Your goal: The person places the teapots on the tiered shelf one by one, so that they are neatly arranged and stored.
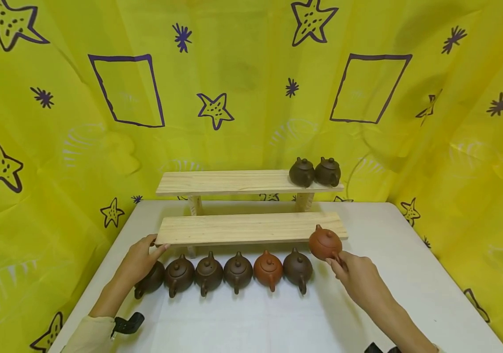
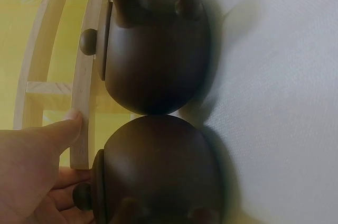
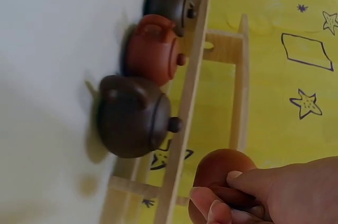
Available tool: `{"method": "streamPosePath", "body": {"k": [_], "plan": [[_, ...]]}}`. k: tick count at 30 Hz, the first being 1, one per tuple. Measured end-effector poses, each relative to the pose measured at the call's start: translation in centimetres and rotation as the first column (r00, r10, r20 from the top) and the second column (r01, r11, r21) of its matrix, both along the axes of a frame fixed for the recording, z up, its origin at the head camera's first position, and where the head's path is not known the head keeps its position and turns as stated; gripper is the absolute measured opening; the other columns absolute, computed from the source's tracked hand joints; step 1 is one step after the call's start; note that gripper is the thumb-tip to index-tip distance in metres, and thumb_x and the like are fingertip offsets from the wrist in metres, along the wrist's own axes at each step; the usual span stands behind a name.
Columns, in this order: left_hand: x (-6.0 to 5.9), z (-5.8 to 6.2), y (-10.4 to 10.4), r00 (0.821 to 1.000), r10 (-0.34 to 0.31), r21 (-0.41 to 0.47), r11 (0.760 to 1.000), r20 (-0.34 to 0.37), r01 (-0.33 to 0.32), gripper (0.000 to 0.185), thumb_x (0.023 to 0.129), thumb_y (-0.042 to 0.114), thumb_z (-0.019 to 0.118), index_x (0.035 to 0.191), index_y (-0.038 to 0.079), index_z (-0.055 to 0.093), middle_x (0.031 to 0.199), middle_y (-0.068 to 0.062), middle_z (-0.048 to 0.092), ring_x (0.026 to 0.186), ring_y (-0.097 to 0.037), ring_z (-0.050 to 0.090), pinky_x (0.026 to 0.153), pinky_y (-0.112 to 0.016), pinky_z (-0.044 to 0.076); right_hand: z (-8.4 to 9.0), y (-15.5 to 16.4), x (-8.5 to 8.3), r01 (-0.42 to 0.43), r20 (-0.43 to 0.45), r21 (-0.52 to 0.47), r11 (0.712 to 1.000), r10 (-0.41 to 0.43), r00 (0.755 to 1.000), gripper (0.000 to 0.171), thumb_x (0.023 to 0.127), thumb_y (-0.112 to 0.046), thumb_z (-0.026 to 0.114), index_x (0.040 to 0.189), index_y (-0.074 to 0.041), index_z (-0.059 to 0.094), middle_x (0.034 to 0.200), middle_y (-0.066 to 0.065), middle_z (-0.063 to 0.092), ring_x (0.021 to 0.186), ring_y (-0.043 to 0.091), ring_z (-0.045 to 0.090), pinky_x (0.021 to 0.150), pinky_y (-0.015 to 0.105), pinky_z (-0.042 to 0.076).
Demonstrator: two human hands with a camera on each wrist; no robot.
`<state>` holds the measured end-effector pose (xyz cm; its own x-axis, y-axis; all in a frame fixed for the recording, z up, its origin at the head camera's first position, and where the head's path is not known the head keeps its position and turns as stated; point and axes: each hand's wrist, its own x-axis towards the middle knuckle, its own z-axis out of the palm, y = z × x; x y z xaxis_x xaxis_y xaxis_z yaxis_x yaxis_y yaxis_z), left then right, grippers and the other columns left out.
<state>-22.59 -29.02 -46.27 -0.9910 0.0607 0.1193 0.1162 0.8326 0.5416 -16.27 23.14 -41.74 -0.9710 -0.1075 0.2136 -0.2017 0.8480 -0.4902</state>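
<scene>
My right hand (image 1: pixel 359 277) holds a reddish-brown teapot (image 1: pixel 324 243) by its handle. In the head view that pot overlaps the right end of the lower shelf board; I cannot tell whether it touches the wood. With thumb on the front edge and fingers around the end, my left hand (image 1: pixel 138 257) grips the lower board of the wooden shelf (image 1: pixel 251 228) at its left corner. A row of teapots stands on the table before the shelf: several dark brown ones, such as the dark teapot (image 1: pixel 298 268) at the right end, and one red teapot (image 1: pixel 268 268).
Two dark teapots, a left one (image 1: pixel 302 171) and a right one (image 1: pixel 328 171), stand at the right end of the upper board (image 1: pixel 225 181). The white table (image 1: pixel 277 323) is enclosed by yellow patterned cloth (image 1: pixel 251 73). The leftmost dark teapot (image 1: pixel 151 279) is partly behind my left hand.
</scene>
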Motion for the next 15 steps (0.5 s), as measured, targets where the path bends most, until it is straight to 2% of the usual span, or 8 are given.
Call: {"method": "streamPosePath", "body": {"k": [6, 13, 15], "plan": [[0.0, 0.0, 0.0, 1.0, -0.003, 0.003, 1.0, 0.003, 0.003, 0.06, 0.109, 0.033, 0.061, 0.142, -0.016, 0.05, 0.139, -0.04, 0.058, 0.132, -0.059, 0.053, 0.107, -0.07, 0.045, 2.3, -1.1, -1.8, -0.039, -0.063, 0.01, 0.999, 0.039, 0.997, 0.029, 0.104, -0.014, 0.067, 0.077, -0.01, 0.06, 0.064, -0.002, 0.062, 0.054, 0.011, 0.051, 0.047, 0.025, 0.036], [-0.2, -0.1, 0.0, 1.0, -0.006, 0.006, 1.0, 0.003, 0.006, 0.061, 0.109, 0.034, 0.061, 0.143, -0.016, 0.049, 0.139, -0.04, 0.057, 0.132, -0.059, 0.052, 0.107, -0.07, 0.045, 4.8, -2.5, -4.6, -0.065, -0.121, 0.03, 0.997, 0.068, 0.99, 0.036, 0.104, -0.015, 0.067, 0.071, -0.01, 0.054, 0.06, -0.002, 0.043, 0.052, 0.014, 0.041, 0.048, 0.025, 0.031], [-0.1, -0.1, 0.1, 1.0, -0.005, 0.006, 1.0, 0.01, 0.005, 0.061, 0.109, 0.033, 0.061, 0.143, -0.016, 0.049, 0.14, -0.04, 0.057, 0.132, -0.059, 0.052, 0.107, -0.07, 0.045, 5.4, -3.0, -5.5, -0.077, -0.146, 0.038, 0.996, 0.081, 0.986, 0.037, 0.104, -0.015, 0.067, 0.07, -0.01, 0.053, 0.059, -0.001, 0.044, 0.052, 0.014, 0.041, 0.049, 0.026, 0.031]]}}
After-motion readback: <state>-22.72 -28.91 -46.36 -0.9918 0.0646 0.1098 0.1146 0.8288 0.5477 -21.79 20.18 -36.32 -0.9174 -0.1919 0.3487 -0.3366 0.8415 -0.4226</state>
